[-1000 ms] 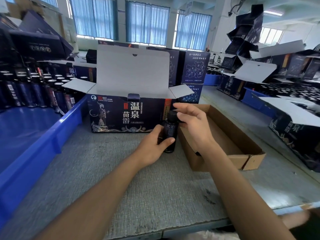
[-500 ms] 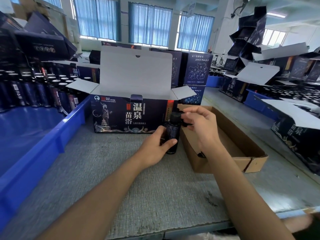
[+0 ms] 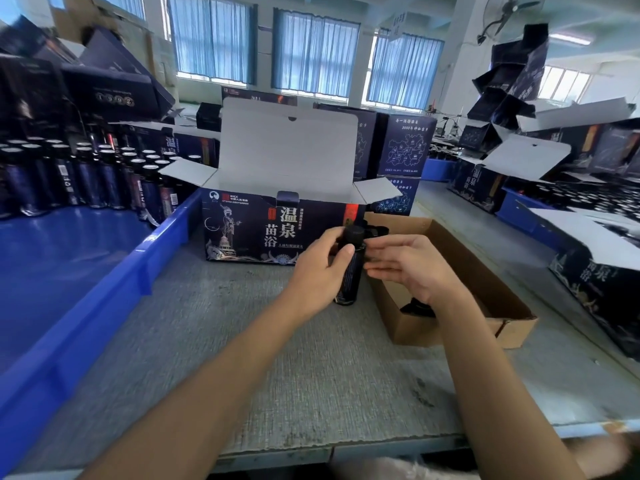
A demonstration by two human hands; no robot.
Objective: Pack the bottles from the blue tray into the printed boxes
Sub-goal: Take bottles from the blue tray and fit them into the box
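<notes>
bare forearms (image 3: 194, 393), perhaps pale garment (image 3: 374, 470) below

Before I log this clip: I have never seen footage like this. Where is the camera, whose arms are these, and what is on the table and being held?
There is no machine here. The arms belong to a person, and the single picture comes from a wide-angle camera worn on their head, looking forward and down.

The left hand grips a dark bottle, held upright at the grey table. The right hand is beside it with straight fingers; I cannot tell whether it touches the bottle.

Just behind stands an open printed box with its lid flap up. To the left is the blue tray, with more bottles at its far end. To the right lies a shallow brown cardboard tray.
</notes>
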